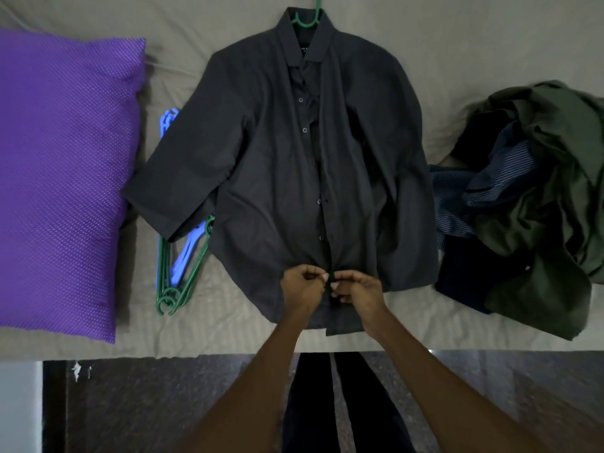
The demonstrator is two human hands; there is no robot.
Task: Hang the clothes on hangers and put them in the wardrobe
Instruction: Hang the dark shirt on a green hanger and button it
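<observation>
A dark grey button-up shirt (277,165) lies flat on the bed, front up, collar away from me. A green hanger (309,19) sits inside it, its hook poking out past the collar. My left hand (302,287) and my right hand (358,289) meet at the shirt's front placket near the hem, each pinching one edge of the fabric at a low button. Several buttons above show along the placket.
A purple pillow (62,178) fills the left of the bed (457,50). Spare green and blue hangers (178,266) lie partly under the shirt's left sleeve. A pile of olive, striped and dark clothes (529,204) sits at the right. Dark floor runs below the bed edge.
</observation>
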